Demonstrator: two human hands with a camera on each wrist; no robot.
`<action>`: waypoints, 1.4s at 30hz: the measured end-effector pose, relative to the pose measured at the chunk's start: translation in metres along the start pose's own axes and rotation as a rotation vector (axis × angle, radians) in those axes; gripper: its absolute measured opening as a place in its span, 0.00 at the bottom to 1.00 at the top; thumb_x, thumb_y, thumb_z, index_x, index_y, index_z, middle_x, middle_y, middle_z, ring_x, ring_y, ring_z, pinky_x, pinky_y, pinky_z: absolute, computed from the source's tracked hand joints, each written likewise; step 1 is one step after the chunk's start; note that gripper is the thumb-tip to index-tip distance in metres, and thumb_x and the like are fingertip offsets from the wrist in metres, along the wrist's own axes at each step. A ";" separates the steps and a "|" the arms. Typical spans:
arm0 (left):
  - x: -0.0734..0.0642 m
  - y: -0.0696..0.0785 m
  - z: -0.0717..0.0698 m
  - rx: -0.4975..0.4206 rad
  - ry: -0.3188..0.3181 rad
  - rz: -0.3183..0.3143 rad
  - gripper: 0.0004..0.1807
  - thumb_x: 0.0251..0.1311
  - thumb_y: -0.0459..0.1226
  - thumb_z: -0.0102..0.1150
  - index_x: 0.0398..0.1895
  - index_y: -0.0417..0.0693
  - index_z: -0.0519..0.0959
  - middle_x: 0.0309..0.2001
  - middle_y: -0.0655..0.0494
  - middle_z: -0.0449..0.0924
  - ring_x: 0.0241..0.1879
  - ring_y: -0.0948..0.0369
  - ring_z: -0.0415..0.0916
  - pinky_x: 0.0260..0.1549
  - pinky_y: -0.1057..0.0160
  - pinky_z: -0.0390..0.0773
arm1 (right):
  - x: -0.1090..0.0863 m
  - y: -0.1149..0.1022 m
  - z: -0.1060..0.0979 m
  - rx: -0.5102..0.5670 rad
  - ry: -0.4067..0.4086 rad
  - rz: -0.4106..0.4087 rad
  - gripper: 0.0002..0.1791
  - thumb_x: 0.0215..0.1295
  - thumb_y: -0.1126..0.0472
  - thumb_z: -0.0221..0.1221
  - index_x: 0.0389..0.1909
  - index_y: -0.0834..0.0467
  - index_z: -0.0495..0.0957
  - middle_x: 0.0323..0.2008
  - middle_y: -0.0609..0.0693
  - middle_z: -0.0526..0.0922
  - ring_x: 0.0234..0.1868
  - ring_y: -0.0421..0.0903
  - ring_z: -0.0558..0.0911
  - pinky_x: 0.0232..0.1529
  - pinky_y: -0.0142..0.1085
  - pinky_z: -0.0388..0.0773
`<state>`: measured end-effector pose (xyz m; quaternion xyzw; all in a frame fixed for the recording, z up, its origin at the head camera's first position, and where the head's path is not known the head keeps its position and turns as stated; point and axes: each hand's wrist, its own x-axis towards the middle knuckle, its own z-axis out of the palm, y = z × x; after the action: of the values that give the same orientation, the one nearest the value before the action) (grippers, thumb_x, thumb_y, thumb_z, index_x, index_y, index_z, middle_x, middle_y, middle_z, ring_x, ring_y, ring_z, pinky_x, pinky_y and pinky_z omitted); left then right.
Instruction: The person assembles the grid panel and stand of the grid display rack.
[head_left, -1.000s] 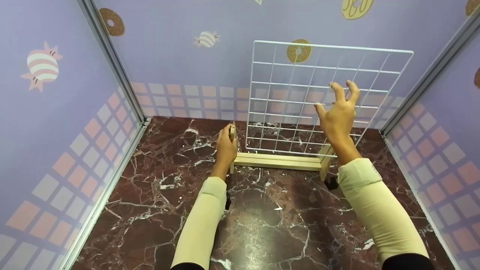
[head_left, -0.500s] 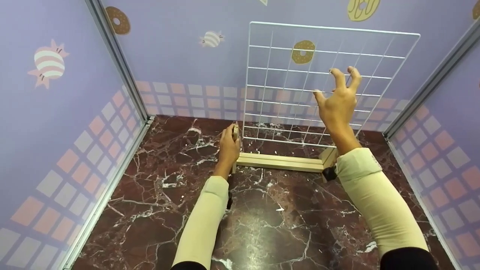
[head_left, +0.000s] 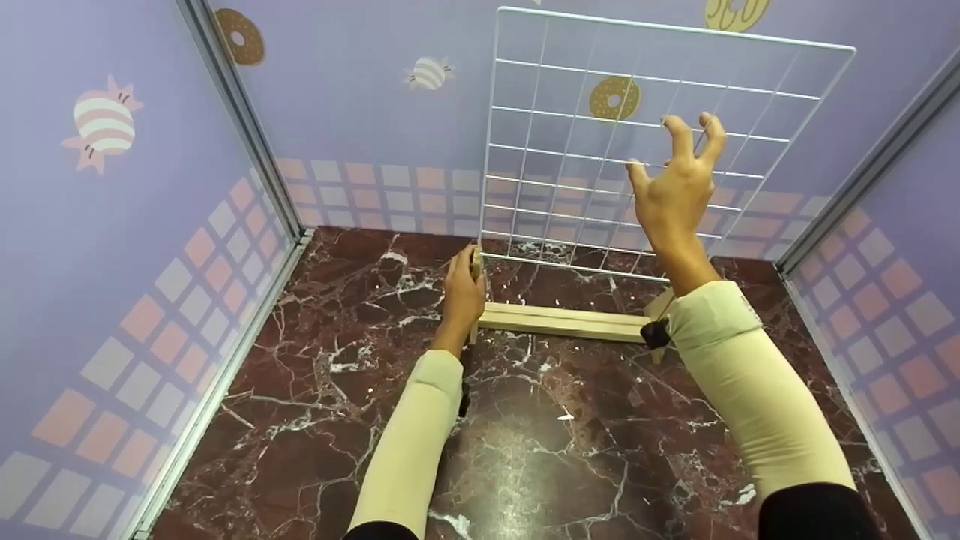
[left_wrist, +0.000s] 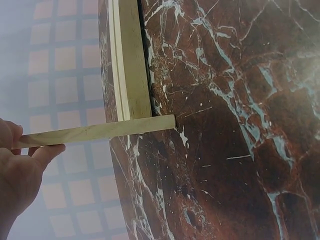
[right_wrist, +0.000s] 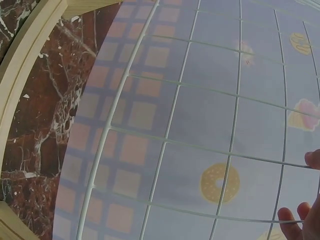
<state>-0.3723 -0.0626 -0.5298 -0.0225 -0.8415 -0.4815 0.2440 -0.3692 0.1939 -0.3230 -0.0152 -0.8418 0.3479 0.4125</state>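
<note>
A light wooden stand has a grooved bar point(head_left: 562, 321) lying across the dark marbled surface. My left hand point(head_left: 461, 292) pinches the top of its left end piece point(left_wrist: 100, 131) between thumb and fingers. A white wire grid panel point(head_left: 566, 116) tilts above and behind the bar. My right hand point(head_left: 679, 199) holds it, fingers bent around wires right of its middle. In the right wrist view, the fingertips point(right_wrist: 290, 227) curl at the wires, and the panel's lower rim point(right_wrist: 107, 127) stands apart from the bar. The stand's right end piece point(head_left: 658, 301) is partly hidden by the right sleeve.
Lilac walls with printed sweets and checks enclose the marbled surface point(head_left: 330, 450) at the back, left and right. Metal strips point(head_left: 247, 127) run up the back corners. A dark wrist camera point(head_left: 655, 332) hangs beneath the right wrist, close by the stand's right end.
The grid panel has risen with my right hand, and its lower edge has moved up away from the wooden bar. My left hand keeps its hold on the end piece.
</note>
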 end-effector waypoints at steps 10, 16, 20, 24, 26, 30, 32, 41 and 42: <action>0.002 -0.003 0.001 0.003 0.016 0.005 0.26 0.64 0.24 0.55 0.66 0.39 0.72 0.60 0.39 0.77 0.63 0.44 0.75 0.65 0.48 0.76 | 0.002 0.000 0.008 -0.001 0.005 -0.014 0.31 0.58 0.58 0.72 0.63 0.47 0.73 0.75 0.52 0.59 0.46 0.51 0.84 0.44 0.44 0.84; 0.002 -0.004 0.002 -0.001 0.021 0.013 0.26 0.62 0.23 0.55 0.66 0.38 0.72 0.61 0.38 0.76 0.64 0.44 0.74 0.67 0.48 0.75 | 0.000 0.006 0.011 0.006 0.017 -0.015 0.31 0.58 0.59 0.73 0.63 0.49 0.74 0.74 0.54 0.59 0.46 0.52 0.85 0.45 0.45 0.85; 0.003 -0.003 0.001 -0.008 0.021 0.015 0.27 0.62 0.23 0.55 0.66 0.38 0.72 0.62 0.38 0.76 0.64 0.44 0.74 0.67 0.48 0.75 | 0.000 0.007 0.012 0.012 0.021 -0.033 0.31 0.57 0.59 0.73 0.62 0.49 0.74 0.74 0.54 0.60 0.46 0.52 0.85 0.45 0.45 0.85; 0.003 -0.004 0.001 -0.011 0.002 -0.002 0.28 0.62 0.23 0.55 0.68 0.40 0.71 0.62 0.39 0.76 0.65 0.44 0.74 0.66 0.48 0.75 | -0.002 0.008 0.013 0.004 0.007 -0.041 0.31 0.58 0.59 0.73 0.62 0.48 0.74 0.74 0.53 0.60 0.46 0.52 0.84 0.45 0.47 0.85; 0.002 -0.005 0.002 -0.006 -0.008 -0.007 0.29 0.62 0.22 0.56 0.68 0.40 0.71 0.63 0.39 0.75 0.65 0.44 0.74 0.67 0.49 0.75 | -0.004 0.009 0.014 0.002 -0.003 -0.036 0.31 0.58 0.59 0.73 0.62 0.48 0.74 0.75 0.53 0.59 0.46 0.52 0.84 0.46 0.47 0.85; 0.000 -0.006 0.003 0.008 -0.013 -0.002 0.29 0.63 0.22 0.56 0.69 0.40 0.70 0.63 0.39 0.75 0.65 0.44 0.73 0.67 0.49 0.74 | -0.010 0.013 0.017 0.001 -0.022 -0.023 0.31 0.58 0.59 0.72 0.63 0.48 0.74 0.75 0.52 0.59 0.46 0.52 0.83 0.46 0.47 0.85; 0.000 -0.006 0.003 0.008 -0.016 -0.006 0.29 0.63 0.22 0.56 0.69 0.40 0.70 0.63 0.39 0.75 0.65 0.45 0.73 0.67 0.49 0.74 | -0.012 0.014 0.018 0.000 -0.026 -0.023 0.31 0.58 0.60 0.72 0.63 0.48 0.74 0.75 0.52 0.59 0.45 0.53 0.83 0.46 0.48 0.84; 0.001 -0.003 0.001 -0.005 -0.012 -0.014 0.29 0.63 0.22 0.55 0.69 0.39 0.70 0.64 0.39 0.74 0.66 0.44 0.72 0.69 0.50 0.72 | -0.018 0.019 0.023 -0.006 -0.029 -0.031 0.31 0.58 0.59 0.73 0.63 0.48 0.74 0.75 0.53 0.59 0.43 0.61 0.81 0.49 0.51 0.84; 0.001 -0.003 0.001 -0.005 -0.013 -0.013 0.29 0.63 0.23 0.55 0.69 0.39 0.70 0.64 0.38 0.74 0.66 0.44 0.72 0.69 0.50 0.72 | -0.019 0.019 0.024 -0.005 -0.028 -0.031 0.31 0.58 0.59 0.73 0.63 0.48 0.73 0.75 0.53 0.59 0.43 0.62 0.81 0.49 0.52 0.84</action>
<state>-0.3743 -0.0635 -0.5327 -0.0208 -0.8418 -0.4852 0.2356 -0.3785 0.1891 -0.3571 0.0017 -0.8484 0.3393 0.4062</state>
